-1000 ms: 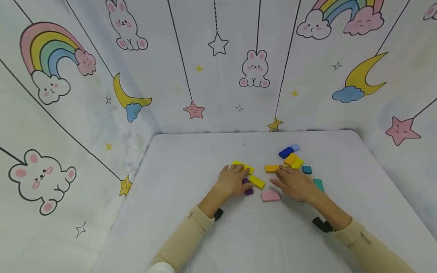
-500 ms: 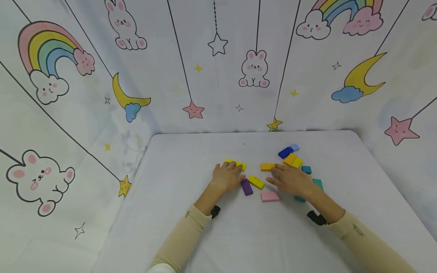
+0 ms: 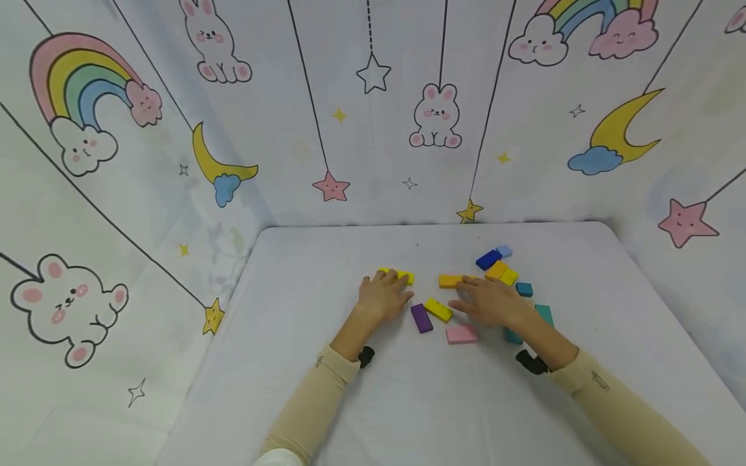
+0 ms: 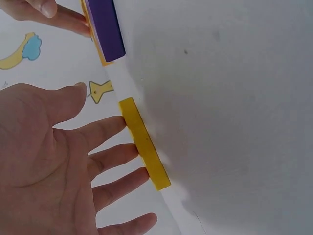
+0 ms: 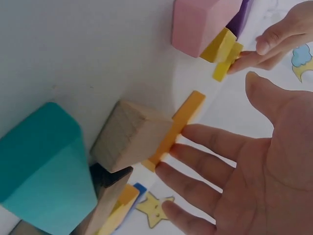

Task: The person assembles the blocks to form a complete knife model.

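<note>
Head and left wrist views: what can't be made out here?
Orange block, head view: right end hidden by the right hand.
Nearest teal block, head view: partly hidden by the right wrist.
Purple block, left wrist view: cut off by the top edge.
Sleeve print, head view: too small to read.

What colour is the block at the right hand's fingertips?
The block is orange; it shows best in the right wrist view.

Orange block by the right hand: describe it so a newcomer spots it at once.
In the head view, start at the white table, then the right hand. At that hand's fingertips lies the long orange block; unlike the other orange one farther back, it touches the fingers.
</note>
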`<state>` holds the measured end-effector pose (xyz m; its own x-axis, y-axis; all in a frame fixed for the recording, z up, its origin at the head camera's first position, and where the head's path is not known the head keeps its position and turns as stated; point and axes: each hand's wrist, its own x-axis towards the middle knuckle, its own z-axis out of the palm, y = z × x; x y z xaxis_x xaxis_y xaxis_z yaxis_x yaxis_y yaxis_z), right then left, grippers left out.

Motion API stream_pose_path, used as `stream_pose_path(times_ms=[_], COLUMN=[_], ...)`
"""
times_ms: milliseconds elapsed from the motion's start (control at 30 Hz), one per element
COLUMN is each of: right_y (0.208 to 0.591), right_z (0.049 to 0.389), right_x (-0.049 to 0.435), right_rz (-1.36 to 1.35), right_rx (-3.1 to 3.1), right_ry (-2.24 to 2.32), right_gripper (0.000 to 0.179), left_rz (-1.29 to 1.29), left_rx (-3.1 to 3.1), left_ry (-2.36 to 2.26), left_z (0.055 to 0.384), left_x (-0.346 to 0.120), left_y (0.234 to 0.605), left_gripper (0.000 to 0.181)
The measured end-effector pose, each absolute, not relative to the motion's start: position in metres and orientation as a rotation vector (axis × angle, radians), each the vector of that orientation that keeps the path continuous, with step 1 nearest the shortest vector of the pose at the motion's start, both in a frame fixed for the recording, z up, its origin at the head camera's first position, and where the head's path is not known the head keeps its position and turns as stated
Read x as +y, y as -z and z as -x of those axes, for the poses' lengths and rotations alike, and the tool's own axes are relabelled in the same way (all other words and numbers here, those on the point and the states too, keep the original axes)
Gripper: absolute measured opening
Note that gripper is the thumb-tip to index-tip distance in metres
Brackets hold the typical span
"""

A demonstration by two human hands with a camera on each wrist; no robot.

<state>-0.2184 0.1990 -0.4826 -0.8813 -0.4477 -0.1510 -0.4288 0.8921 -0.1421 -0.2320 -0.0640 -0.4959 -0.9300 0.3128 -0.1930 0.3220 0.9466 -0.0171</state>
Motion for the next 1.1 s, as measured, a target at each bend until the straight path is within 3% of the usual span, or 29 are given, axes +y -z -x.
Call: stream_pose_path(times_ms=[433,1100], right_y=[0.482,0.481], right_z=[0.232,0.252], right_x=[0.19,0.158], right_rz=[0.674,0.664], right_rx=[2.816,2.822], right_ry=[0.194,0.131], right_gripper=[0.071,0.065], left_rz=[-0.423,-0.324], left_rx=[2.923,2.934], left_ry=[0.029,-0.06], left_z=[0.242,0.254], left_x=[-0.072,-0.086], left_y=[0.497,0.5], left_gripper=[0.059,0.061])
